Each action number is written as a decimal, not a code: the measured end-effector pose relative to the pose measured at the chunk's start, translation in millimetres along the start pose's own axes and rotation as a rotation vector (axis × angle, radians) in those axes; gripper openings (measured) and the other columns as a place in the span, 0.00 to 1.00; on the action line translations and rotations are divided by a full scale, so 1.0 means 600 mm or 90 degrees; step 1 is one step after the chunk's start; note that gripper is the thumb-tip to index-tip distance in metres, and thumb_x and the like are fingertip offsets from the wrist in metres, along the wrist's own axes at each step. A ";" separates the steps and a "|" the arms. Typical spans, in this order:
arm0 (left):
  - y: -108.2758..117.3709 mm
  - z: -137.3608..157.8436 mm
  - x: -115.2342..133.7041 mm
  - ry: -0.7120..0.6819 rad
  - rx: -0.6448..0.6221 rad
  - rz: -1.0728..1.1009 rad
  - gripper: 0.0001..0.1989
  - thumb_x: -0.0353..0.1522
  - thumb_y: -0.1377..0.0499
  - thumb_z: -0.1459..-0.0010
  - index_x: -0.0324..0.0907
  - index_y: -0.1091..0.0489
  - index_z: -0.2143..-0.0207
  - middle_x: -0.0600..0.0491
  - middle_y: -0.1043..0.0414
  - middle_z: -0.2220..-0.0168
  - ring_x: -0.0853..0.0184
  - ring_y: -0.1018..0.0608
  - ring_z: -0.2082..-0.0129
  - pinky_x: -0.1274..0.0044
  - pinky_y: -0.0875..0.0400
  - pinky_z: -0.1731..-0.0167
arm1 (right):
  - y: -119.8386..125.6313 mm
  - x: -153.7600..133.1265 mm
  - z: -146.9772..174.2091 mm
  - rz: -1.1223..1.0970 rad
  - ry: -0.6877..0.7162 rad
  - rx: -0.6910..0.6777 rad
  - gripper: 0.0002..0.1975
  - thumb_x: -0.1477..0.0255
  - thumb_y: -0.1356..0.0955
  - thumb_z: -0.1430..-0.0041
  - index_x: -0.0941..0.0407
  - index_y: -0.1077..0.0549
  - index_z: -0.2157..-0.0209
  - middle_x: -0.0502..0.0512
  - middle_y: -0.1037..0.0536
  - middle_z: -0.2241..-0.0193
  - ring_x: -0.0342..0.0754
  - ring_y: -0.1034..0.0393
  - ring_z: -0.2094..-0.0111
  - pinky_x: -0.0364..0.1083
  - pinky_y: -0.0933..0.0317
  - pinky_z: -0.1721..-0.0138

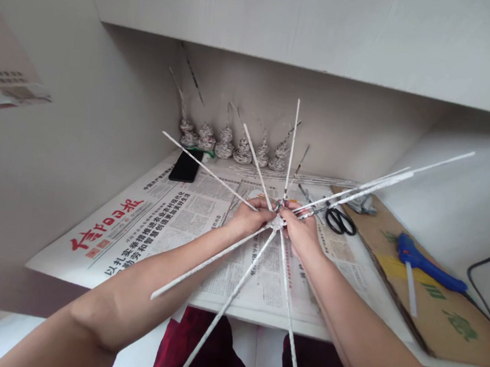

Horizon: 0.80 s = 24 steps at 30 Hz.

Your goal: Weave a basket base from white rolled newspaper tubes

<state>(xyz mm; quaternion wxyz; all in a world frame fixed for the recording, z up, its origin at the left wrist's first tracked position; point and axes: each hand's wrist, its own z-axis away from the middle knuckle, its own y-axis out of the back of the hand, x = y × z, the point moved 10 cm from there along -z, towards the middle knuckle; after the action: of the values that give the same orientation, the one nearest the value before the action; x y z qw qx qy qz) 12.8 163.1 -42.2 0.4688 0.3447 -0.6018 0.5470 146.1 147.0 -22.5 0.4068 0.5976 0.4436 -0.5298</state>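
Note:
Between my two hands is a woven paper base [276, 224], with several white rolled paper sticks fanning out from it in all directions. My left hand [250, 214] pinches the left edge of the base, thumb on top. On the other side my right hand [300, 227] is closed on it, its thumb near the left one at the far edge. Longer paper sticks [376, 183] stick out past my right hand to the upper right. The base is held above the newspaper [208, 203], and my fingers hide part of it.
Several woven paper gourds [225, 141] line the back wall. A black phone [186, 165] lies at the left, with loose paper sticks [298, 178] along the back. On the right are black scissors [341, 221] and a blue glue gun [429, 264] on cardboard [452, 331]. A shelf panel [309, 27] overhangs.

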 end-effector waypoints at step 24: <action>0.007 0.004 0.008 -0.025 0.013 -0.101 0.08 0.30 0.33 0.62 0.37 0.27 0.75 0.58 0.32 0.82 0.76 0.36 0.84 0.80 0.43 0.81 | -0.011 -0.012 -0.006 -0.133 -0.035 -0.139 0.17 0.68 0.25 0.60 0.56 0.22 0.64 0.48 0.23 0.77 0.45 0.30 0.77 0.43 0.39 0.77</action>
<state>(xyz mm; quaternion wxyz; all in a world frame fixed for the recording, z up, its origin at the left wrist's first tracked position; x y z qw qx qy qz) 6.9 161.7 -38.8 0.4951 0.4066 -0.5765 0.5071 140.5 151.7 -15.1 0.4240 0.4860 0.5469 -0.5338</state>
